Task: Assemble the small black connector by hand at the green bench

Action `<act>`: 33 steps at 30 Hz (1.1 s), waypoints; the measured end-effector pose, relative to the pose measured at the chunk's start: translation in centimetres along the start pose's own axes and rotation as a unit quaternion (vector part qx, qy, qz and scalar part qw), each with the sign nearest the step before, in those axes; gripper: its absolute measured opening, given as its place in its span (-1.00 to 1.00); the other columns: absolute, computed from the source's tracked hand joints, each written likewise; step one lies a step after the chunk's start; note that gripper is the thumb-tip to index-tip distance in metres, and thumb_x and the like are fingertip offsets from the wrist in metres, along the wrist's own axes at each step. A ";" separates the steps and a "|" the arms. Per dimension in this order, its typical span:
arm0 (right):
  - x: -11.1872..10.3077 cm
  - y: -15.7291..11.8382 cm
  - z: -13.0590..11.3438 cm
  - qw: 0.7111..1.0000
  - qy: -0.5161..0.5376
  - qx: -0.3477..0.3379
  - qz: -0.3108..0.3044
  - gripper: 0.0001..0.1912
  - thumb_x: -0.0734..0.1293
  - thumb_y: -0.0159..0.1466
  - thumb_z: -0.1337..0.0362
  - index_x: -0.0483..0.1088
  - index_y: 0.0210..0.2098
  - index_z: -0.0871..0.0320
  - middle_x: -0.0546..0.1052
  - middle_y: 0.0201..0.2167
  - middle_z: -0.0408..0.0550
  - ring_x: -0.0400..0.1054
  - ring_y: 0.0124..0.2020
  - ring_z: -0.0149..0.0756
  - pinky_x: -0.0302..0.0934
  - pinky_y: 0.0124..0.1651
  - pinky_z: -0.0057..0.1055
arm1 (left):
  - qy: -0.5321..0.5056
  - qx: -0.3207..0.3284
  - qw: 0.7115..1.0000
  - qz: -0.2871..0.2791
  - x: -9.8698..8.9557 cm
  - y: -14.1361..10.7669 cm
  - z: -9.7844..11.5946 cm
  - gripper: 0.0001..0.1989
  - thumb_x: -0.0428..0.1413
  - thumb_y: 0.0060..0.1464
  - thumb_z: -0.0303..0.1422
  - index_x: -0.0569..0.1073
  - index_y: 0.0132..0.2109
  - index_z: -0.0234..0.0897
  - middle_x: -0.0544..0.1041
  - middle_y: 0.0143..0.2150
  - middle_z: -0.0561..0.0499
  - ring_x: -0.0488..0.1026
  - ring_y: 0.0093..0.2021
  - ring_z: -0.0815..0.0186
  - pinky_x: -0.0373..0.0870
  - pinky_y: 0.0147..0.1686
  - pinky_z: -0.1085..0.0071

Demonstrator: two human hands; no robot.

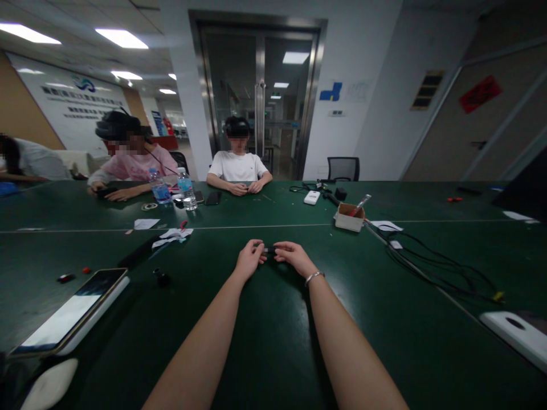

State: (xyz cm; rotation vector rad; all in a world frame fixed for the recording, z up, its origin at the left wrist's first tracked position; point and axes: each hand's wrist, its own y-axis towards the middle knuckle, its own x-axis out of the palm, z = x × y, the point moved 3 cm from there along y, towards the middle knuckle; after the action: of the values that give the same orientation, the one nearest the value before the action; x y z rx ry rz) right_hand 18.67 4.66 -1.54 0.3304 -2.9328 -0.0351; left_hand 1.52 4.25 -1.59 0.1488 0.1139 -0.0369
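Observation:
Over the middle of the green table, my left hand (251, 259) and my right hand (294, 257) face each other, fingers bent inward. Between their fingertips is a small, dark, stick-shaped piece (269, 250) with a greyer left end. Each hand pinches one end of it; its exact kind is too small to make out. A metal bracelet (315, 278) circles my right wrist. Off to the left of my hands, a small black object (161, 278) stands on the table.
A phone (72, 313) rests on a white box at the left. Black cables (444, 265) run along the right. A small cardboard box (349, 218) holds a pen-like item. Water bottles (187, 191) and scrap paper (173, 234) lie beyond. Two people sit across the table.

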 end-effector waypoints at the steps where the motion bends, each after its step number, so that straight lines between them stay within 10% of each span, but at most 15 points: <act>1: 0.0 0.0 0.0 1.000 0.000 0.000 -0.001 -0.69 0.47 0.01 0.37 0.47 -0.22 0.25 0.55 -0.43 -0.08 0.46 -0.47 -0.46 0.39 -0.36 -0.56 | 0.006 0.000 1.000 -0.003 0.0 0.0 0.0 -0.69 0.05 0.11 -0.24 0.37 -0.04 -0.29 0.48 -0.35 -0.02 0.45 -0.44 0.39 0.38 -0.46 0.47; 16: 0.0 -0.1 -0.1 1.000 0.007 0.006 -0.001 -0.72 0.46 0.03 0.41 0.48 -0.23 0.25 0.55 -0.41 -0.07 0.45 -0.48 -0.47 0.39 -0.34 -0.56 | 0.037 0.111 0.993 -0.019 -0.3 -0.7 1.7 -0.76 0.15 -0.08 -0.50 0.43 -0.18 -0.29 0.49 -0.18 -0.05 0.44 -0.14 0.32 0.34 -0.03 0.29; 25: 0.1 -0.2 -0.2 1.000 0.000 0.001 -0.005 -0.70 0.47 0.02 0.38 0.48 -0.22 0.26 0.55 -0.43 -0.07 0.46 -0.47 -0.45 0.39 -0.34 -0.54 | 0.013 0.003 1.000 -0.010 0.1 -0.1 0.5 -0.75 0.07 0.08 -0.29 0.38 -0.10 -0.32 0.49 -0.36 -0.01 0.47 -0.42 0.38 0.36 -0.46 0.48; 33: 0.0 -0.1 0.0 1.000 -0.007 -0.004 -0.004 -0.70 0.46 0.02 0.38 0.48 -0.22 0.25 0.56 -0.43 -0.06 0.46 -0.46 -0.43 0.39 -0.33 -0.51 | 0.022 0.075 0.996 -0.032 -0.1 -0.6 1.4 -0.76 0.13 -0.02 -0.48 0.44 -0.13 -0.28 0.50 -0.19 -0.05 0.46 -0.15 0.33 0.39 -0.08 0.32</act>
State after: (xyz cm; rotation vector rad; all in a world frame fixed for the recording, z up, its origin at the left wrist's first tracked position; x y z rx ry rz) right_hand 18.73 4.59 -1.55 0.3418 -2.9448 -0.0500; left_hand 1.58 3.44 -0.28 0.2960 0.1608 -0.1052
